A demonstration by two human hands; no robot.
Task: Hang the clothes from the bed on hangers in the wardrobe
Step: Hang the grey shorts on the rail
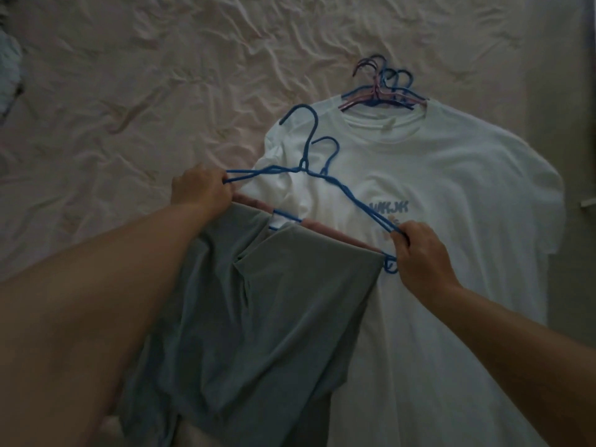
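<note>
Two blue wire hangers (322,175) lie stacked together above the bed, hooks pointing up and left. My left hand (200,191) grips their left end and my right hand (419,253) grips their right end. A grey garment (258,311) is draped over the hangers' bottom bar and hangs down toward me. Under it a white T-shirt (451,195) with a blue print lies flat on the bed. A bunch of blue and pink hangers (383,88) rests at the T-shirt's collar.
The bed is covered by a wrinkled pale sheet (145,91) that fills the left and top of the view. A pale bundle of fabric (9,72) shows at the far left edge. The bed's right edge and floor (577,124) run down the right side.
</note>
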